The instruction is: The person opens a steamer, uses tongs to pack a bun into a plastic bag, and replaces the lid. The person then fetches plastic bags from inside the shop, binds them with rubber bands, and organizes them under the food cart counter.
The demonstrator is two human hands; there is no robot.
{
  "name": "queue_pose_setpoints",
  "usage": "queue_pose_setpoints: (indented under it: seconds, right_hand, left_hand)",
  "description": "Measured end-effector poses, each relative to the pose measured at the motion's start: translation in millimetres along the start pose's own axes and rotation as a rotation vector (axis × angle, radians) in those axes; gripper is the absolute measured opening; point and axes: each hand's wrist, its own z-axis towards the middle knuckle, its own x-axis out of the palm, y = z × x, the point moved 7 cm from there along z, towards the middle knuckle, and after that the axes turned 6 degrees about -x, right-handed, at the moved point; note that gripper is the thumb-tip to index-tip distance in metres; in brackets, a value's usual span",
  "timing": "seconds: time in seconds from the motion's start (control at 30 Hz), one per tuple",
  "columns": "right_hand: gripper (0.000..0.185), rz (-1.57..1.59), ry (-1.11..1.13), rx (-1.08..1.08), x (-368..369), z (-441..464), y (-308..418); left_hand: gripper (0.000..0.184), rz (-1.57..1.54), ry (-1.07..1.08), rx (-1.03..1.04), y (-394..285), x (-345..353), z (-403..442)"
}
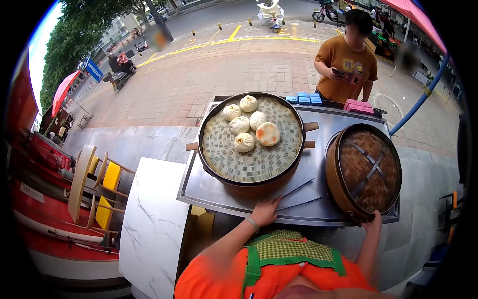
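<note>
In the head view, my left hand [264, 212] is closed around the handle end of metal tongs [298, 196] at the near edge of the steel counter. The tongs' two arms are spread apart and point right. My right hand [373, 222] grips the near edge of a round woven bamboo steamer lid [371, 172] with crossed straps, which sits at the counter's right; some fingers are hidden. Left of it stands a large steamer [219, 149] with a patterned liner. Several pleated steamed buns [240, 125] and one flat, browned round bun [268, 134] lie inside.
Blue small boxes [303, 98] and pink boxes [358, 106] line the far edge of the steel counter [318, 164]. Beyond it stands a person [346, 65] holding a phone. A white marbled table [152, 224] and wooden chairs [107, 174] are to the left.
</note>
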Motion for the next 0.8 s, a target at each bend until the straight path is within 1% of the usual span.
queue_pose_setpoints:
  seconds: [0.03, 0.1, 0.13, 0.2, 0.23, 0.27, 0.3, 0.33, 0.4, 0.43, 0.47, 0.5, 0.53, 0.57, 0.6, 0.63, 0.7, 0.77, 0.8]
  right_hand:
    - [0.037, -0.028, -0.009, -0.002, 1.8, -7.6, -5.4]
    - [0.034, 0.086, 0.075, 0.086, -1.4, -29.3, -19.2]
    - [0.034, 0.066, 0.044, 0.085, -2.9, -51.2, -19.0]
    - [0.033, 0.054, 0.304, -0.036, 42.2, -90.3, 0.7]
    - [0.033, 0.051, 0.298, -0.031, 49.4, -104.1, 5.8]
    - [0.031, 0.028, 0.320, -0.110, 64.6, -113.9, 16.6]
    - [0.030, 0.012, 0.367, -0.179, 87.1, -120.6, 22.7]
    - [0.031, -0.022, 0.437, -0.194, 107.8, -126.0, 26.9]
    - [0.032, -0.142, 0.489, -0.254, 154.5, -145.6, 32.7]
    - [0.032, -0.135, 0.518, -0.247, 179.6, -152.8, 30.1]
    - [0.033, -0.245, 0.532, -0.300, 204.7, -162.3, 31.4]
    - [0.034, -0.359, 0.538, -0.356, 230.9, -175.9, 33.8]
    - [0.036, -0.402, 0.600, -0.435, 271.2, -205.9, 35.7]
    - [0.037, -0.477, 0.646, -0.408, 290.1, -195.3, 30.0]
    - [0.039, -0.557, 0.688, -0.377, 305.6, -184.4, 20.2]
    - [0.039, -0.557, 0.694, -0.375, 324.0, -184.7, 14.9]
    - [0.039, -0.674, 0.802, -0.349, 367.5, -190.6, -2.2]
    - [0.041, -0.858, 0.797, -0.377, 395.5, -187.8, -17.7]
    - [0.043, -0.945, 0.811, -0.391, 411.1, -195.3, -26.4]
  left_hand:
    - [0.065, -0.034, 0.047, -0.071, 1.2, -3.9, 0.7]
    - [0.058, -0.143, -0.049, -0.066, -3.9, -26.4, -4.8]
    - [0.055, -0.194, -0.084, -0.062, -6.5, -38.1, -9.0]
    - [0.048, -0.426, -0.149, -0.048, -25.8, -85.9, -16.1]
    - [0.047, -0.479, -0.181, -0.046, -35.4, -106.7, -19.5]
    - [0.052, -0.483, -0.251, 0.016, -42.5, -122.0, -22.2]
    - [0.056, -0.533, -0.261, 0.019, -50.5, -138.7, -23.2]
    - [0.060, -0.571, -0.283, 0.015, -57.1, -155.8, -22.9]
    - [0.069, -0.540, -0.373, 0.081, -67.1, -183.5, -22.1]
    - [0.080, -0.536, -0.354, 0.126, -66.8, -186.1, -20.8]
    - [0.080, -0.522, -0.367, 0.119, -66.9, -192.1, -23.7]
    - [0.083, -0.556, -0.429, 0.051, -64.8, -200.1, -28.8]
    - [0.087, -0.589, -0.491, -0.015, -59.4, -205.8, -33.8]
    - [0.092, -0.583, -0.525, -0.034, -47.2, -203.2, -38.3]
    - [0.090, -0.584, -0.523, -0.094, -34.8, -207.9, -43.1]
    - [0.089, -0.559, -0.554, -0.119, -25.7, -210.4, -48.9]
    - [0.088, -0.532, -0.593, -0.147, -8.2, -211.9, -54.2]
    - [0.085, -0.537, -0.674, -0.240, 14.8, -213.6, -61.8]
    - [0.085, -0.536, -0.681, -0.242, 26.6, -211.5, -62.5]
